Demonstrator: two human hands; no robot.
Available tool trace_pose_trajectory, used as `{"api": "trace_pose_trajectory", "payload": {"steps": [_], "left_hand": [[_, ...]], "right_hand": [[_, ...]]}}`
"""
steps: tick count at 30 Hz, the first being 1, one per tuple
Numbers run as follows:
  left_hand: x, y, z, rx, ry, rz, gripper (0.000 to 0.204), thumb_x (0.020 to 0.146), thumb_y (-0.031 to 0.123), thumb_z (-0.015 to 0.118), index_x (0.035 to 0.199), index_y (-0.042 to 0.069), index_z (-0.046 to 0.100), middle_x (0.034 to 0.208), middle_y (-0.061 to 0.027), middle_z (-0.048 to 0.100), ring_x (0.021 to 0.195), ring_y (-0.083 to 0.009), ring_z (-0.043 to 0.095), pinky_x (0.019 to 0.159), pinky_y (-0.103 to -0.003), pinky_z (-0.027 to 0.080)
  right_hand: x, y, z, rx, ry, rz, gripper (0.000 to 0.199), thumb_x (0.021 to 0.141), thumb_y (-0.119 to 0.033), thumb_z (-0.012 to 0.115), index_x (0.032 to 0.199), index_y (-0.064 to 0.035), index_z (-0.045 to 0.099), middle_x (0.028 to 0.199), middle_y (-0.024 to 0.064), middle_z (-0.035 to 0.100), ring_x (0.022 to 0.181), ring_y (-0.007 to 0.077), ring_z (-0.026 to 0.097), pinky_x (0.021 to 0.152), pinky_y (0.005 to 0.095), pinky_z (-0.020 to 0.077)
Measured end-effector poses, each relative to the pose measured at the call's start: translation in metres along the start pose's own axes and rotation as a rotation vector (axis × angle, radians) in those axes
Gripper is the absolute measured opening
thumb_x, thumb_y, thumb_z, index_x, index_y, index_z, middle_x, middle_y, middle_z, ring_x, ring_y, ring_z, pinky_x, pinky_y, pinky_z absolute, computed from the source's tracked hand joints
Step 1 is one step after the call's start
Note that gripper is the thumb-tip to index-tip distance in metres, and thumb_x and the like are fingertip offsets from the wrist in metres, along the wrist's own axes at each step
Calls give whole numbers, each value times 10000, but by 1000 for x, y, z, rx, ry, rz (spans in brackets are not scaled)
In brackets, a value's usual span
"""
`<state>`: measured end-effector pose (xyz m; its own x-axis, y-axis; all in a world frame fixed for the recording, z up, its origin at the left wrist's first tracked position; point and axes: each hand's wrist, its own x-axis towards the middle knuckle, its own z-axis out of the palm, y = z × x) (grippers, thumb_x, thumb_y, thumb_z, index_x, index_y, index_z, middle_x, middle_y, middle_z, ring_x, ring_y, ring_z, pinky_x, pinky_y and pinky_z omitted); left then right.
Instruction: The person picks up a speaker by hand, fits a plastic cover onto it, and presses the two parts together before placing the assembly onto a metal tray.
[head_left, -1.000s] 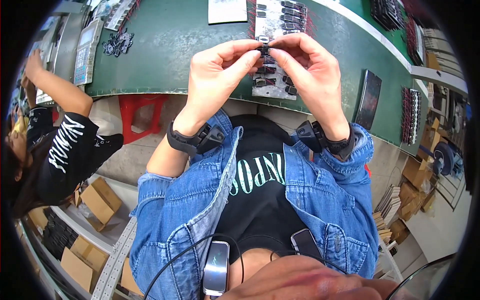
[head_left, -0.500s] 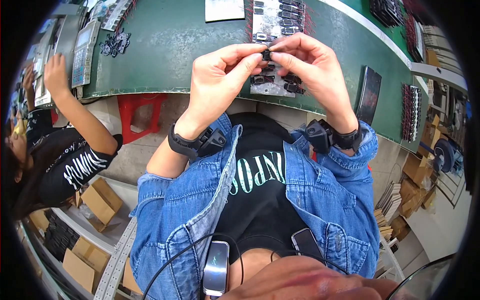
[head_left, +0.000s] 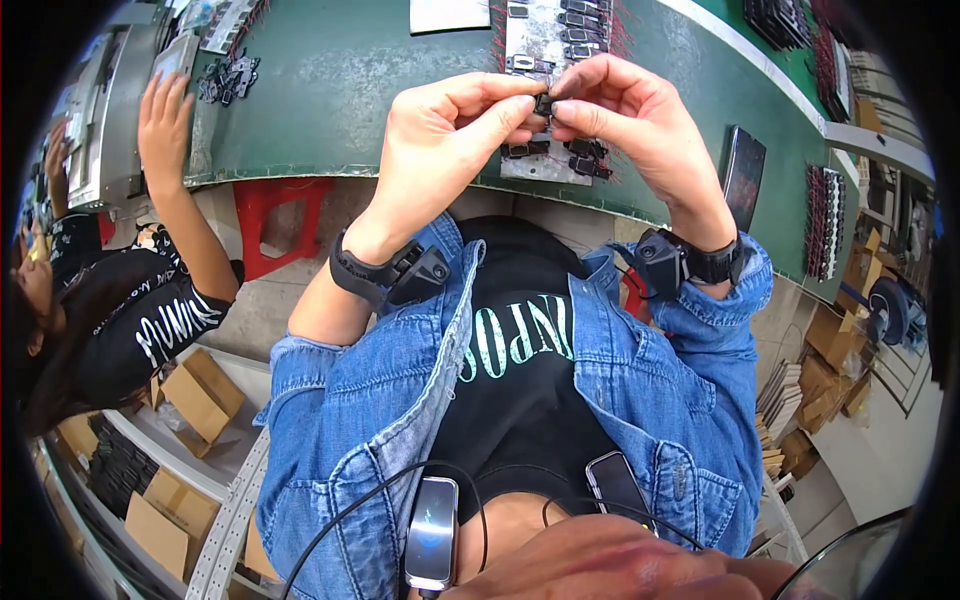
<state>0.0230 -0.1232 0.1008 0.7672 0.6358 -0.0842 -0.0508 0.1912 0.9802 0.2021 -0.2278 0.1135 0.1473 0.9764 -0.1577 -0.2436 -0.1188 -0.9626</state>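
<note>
A small black part (head_left: 544,104) is pinched between the fingertips of both my hands, above the tray. My left hand (head_left: 445,150) is closed on its left side, thumb against forefinger. From the other side my right hand (head_left: 635,120) grips it the same way. The fingertips cover much of the part, so its exact kind does not show. Beneath lies a pale metal tray (head_left: 548,170) with rows of small black speaker-like modules (head_left: 582,36) that have thin red wires. More modules (head_left: 588,158) sit on the tray's near end, just below my hands.
On the green table (head_left: 350,100) stand a white plate (head_left: 450,14), a pile of small black parts (head_left: 228,78) and a dark phone-like slab (head_left: 743,178). A wired strip (head_left: 824,222) lies far right. At left, a co-worker's raised hand (head_left: 165,125) is near a machine. A red stool (head_left: 282,225) stands below the table.
Both my hands have shifted slightly right with the small black part still between them. My right wrist moved outward. The co-worker's hand moved right, with its fingers raised.
</note>
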Motion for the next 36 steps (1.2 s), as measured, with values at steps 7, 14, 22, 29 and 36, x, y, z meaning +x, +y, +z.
{"api": "trace_pose_trajectory", "payload": {"steps": [7,14,22,29,36], "left_hand": [[2,2,-1,-39,-5,-10,209,938,62,621,1124,-14,679,949,-78,710,847,-113,679,780,-232,567],[1,4,1,-28,9,21,203,938,59,620,1117,-17,678,942,-73,709,849,-111,679,779,-232,567],[-2,0,2,-42,5,21,193,933,51,627,1103,-21,681,944,-67,708,850,-104,673,779,-228,561],[-7,5,1,-3,23,71,194,925,50,639,1099,-26,679,952,-67,709,848,-90,663,783,-219,551],[1,13,6,270,13,71,161,921,35,641,1063,-34,672,945,-69,700,855,-95,652,771,-221,532]], "right_hand": [[-4,6,4,-73,83,-27,183,902,-54,668,1077,-2,654,977,50,674,857,113,657,792,238,541],[-6,5,9,-157,117,-168,182,907,-35,656,1086,0,658,982,49,678,858,110,657,802,238,542],[-6,10,17,38,125,-78,203,917,-26,638,1106,8,573,1018,64,634,900,115,644,825,253,550],[-5,6,22,-115,115,-122,226,920,-15,622,1117,10,514,1023,58,592,934,115,616,831,265,550],[-12,0,29,-422,246,-257,176,903,-2,617,1067,-15,554,1008,37,596,936,119,610,803,266,535]]}}
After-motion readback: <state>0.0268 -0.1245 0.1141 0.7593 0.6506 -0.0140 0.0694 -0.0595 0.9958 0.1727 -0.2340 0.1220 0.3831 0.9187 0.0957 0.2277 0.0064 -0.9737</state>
